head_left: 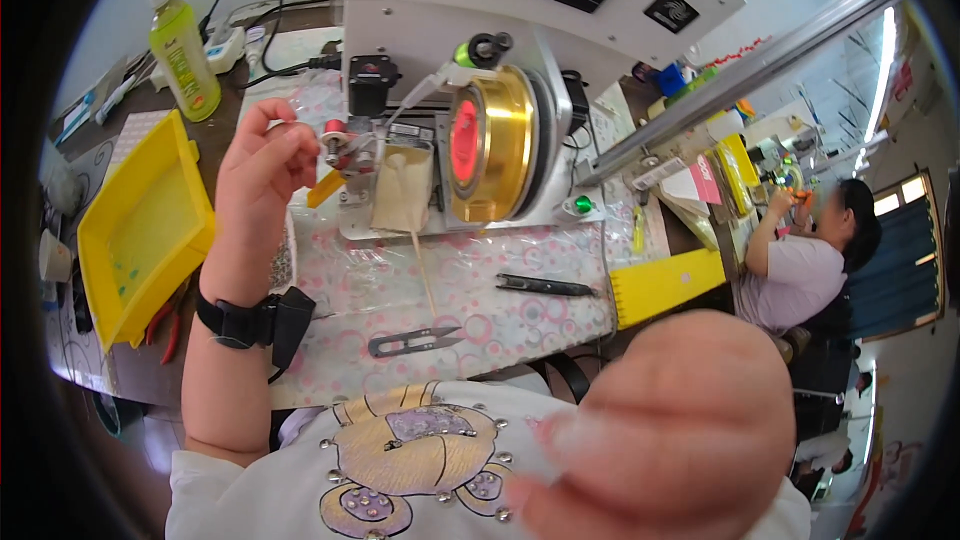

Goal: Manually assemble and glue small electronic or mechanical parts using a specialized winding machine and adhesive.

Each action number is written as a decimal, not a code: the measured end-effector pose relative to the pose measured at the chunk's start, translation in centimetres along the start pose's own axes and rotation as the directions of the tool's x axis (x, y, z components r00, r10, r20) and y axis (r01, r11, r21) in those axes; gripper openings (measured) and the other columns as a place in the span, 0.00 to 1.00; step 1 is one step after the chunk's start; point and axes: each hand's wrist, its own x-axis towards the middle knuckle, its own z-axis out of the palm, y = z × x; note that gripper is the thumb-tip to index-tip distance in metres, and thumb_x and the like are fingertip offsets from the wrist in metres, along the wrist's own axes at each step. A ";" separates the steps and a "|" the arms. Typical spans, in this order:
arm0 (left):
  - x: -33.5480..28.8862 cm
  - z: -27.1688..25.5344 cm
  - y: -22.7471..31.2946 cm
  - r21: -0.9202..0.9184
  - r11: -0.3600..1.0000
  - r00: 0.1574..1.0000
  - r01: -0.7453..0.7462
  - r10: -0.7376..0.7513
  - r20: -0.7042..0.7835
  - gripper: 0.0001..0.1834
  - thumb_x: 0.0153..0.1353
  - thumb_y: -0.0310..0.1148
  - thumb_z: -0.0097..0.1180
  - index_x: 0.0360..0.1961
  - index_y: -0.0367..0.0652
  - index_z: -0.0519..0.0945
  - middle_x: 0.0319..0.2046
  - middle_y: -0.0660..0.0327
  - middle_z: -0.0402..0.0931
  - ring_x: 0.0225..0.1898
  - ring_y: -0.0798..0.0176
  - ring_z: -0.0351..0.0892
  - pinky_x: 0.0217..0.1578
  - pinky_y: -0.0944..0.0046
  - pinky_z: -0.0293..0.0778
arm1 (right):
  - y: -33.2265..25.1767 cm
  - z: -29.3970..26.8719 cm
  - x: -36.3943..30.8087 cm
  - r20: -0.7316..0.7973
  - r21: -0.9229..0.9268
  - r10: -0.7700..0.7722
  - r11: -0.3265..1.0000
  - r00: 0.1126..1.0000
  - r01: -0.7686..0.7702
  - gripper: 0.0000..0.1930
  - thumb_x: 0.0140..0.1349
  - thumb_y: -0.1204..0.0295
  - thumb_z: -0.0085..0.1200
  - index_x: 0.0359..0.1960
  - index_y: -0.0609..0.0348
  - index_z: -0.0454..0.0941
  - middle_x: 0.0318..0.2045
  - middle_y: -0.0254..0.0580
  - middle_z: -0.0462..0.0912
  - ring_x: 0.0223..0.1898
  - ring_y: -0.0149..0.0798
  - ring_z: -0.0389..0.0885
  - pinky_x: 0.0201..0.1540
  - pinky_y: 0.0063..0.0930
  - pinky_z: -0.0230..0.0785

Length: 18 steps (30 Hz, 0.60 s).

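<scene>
My left hand [268,155] is raised at the left side of a white desktop machine [420,30], thumb and fingers pinched together. Its fingertips are beside a small metal part with a red top [333,130]; whether they touch it, or hold something tiny, I cannot make out. Right of that part, a gold wheel with a red centre [510,145] stands on the machine. A thin wooden stick [422,265] leans out from a small pale tray [385,195]. Close to the camera, my right hand [690,420] is large and smeared by motion, its fingertips unclear.
Thread snips [415,340] and a slim black tool [545,286] lie on the patterned table cover [340,295]. Leftward are a yellow tray [150,230], a green drink bottle [185,55] and red-handled pliers [170,325]. At right, a metal post [740,75] rises; another person [805,265] sits beyond.
</scene>
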 end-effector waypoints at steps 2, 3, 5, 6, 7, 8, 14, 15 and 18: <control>-0.1 -0.7 0.0 0.026 1.000 1.000 -0.015 0.015 -0.015 0.10 0.61 0.31 0.48 0.43 0.46 0.65 0.25 0.67 0.71 0.26 0.75 0.69 0.27 0.74 0.66 | -1.2 -0.2 -0.7 -0.018 -0.046 0.042 0.998 0.999 -0.043 0.09 0.36 0.75 0.58 0.25 0.51 0.79 0.26 0.36 0.77 0.24 0.32 0.73 0.19 0.25 0.60; 0.1 -0.6 0.0 -0.014 0.999 1.000 -0.029 0.029 0.001 0.09 0.60 0.31 0.50 0.41 0.46 0.67 0.25 0.67 0.71 0.24 0.75 0.68 0.26 0.75 0.64 | -1.9 -0.5 -1.2 -0.041 -0.082 0.067 0.994 0.997 -0.070 0.09 0.37 0.75 0.58 0.25 0.51 0.79 0.26 0.36 0.77 0.24 0.32 0.73 0.19 0.25 0.60; 0.9 -0.5 -0.6 -0.023 1.000 1.000 -0.011 0.011 -0.008 0.08 0.60 0.31 0.50 0.40 0.46 0.68 0.24 0.68 0.70 0.24 0.75 0.68 0.26 0.75 0.64 | -3.1 -0.8 -1.9 -0.084 -0.142 0.111 0.982 0.990 -0.122 0.09 0.37 0.75 0.58 0.25 0.51 0.79 0.26 0.35 0.77 0.24 0.32 0.73 0.19 0.24 0.60; 1.2 -0.5 -1.0 -0.026 1.000 0.999 -0.006 0.005 -0.043 0.07 0.60 0.31 0.49 0.40 0.46 0.68 0.23 0.68 0.70 0.24 0.75 0.68 0.26 0.75 0.63 | -3.4 -0.8 -2.2 -0.105 -0.168 0.130 0.975 0.986 -0.147 0.09 0.37 0.75 0.58 0.25 0.50 0.79 0.26 0.35 0.77 0.24 0.32 0.73 0.19 0.24 0.60; 1.2 -0.5 -1.1 -0.014 1.000 0.997 -0.005 0.004 -0.083 0.07 0.60 0.31 0.49 0.40 0.46 0.70 0.23 0.69 0.69 0.24 0.76 0.67 0.26 0.76 0.63 | -3.8 -0.8 -2.5 -0.124 -0.193 0.149 0.966 0.981 -0.171 0.09 0.37 0.75 0.58 0.25 0.50 0.79 0.27 0.35 0.77 0.24 0.32 0.73 0.19 0.24 0.60; 1.9 -1.2 -1.3 0.042 0.999 1.000 -0.005 0.005 -0.018 0.10 0.61 0.31 0.49 0.44 0.45 0.71 0.25 0.71 0.70 0.27 0.78 0.68 0.28 0.77 0.64 | -4.8 -1.3 -3.0 -0.148 -0.249 0.187 0.943 0.971 -0.220 0.09 0.37 0.75 0.58 0.25 0.50 0.79 0.27 0.35 0.77 0.24 0.32 0.73 0.19 0.24 0.60; 1.5 -1.1 -1.2 0.448 0.885 0.988 -0.129 0.077 0.133 0.17 0.62 0.34 0.47 0.51 0.38 0.75 0.41 0.66 0.77 0.35 0.77 0.72 0.34 0.77 0.63 | -6.4 -2.3 -3.9 -0.196 -0.383 0.221 0.880 0.955 -0.282 0.09 0.38 0.76 0.57 0.25 0.49 0.79 0.27 0.34 0.76 0.24 0.32 0.72 0.20 0.23 0.60; 1.1 -0.9 -0.8 0.493 0.858 0.987 -0.145 0.089 0.137 0.17 0.63 0.34 0.47 0.50 0.37 0.76 0.41 0.66 0.77 0.37 0.76 0.72 0.34 0.76 0.63 | -5.8 -2.0 -3.6 -0.197 -0.381 0.195 0.888 0.961 -0.259 0.09 0.38 0.76 0.57 0.25 0.49 0.79 0.27 0.34 0.76 0.24 0.32 0.72 0.20 0.22 0.60; 0.3 -0.8 -1.0 0.452 0.865 0.974 -0.218 0.161 0.162 0.13 0.61 0.25 0.50 0.47 0.36 0.77 0.39 0.64 0.77 0.34 0.73 0.72 0.36 0.73 0.67 | -4.2 -1.6 -2.3 -0.212 -0.384 0.093 0.907 0.973 -0.170 0.09 0.38 0.76 0.57 0.25 0.49 0.79 0.27 0.33 0.76 0.23 0.32 0.72 0.20 0.22 0.60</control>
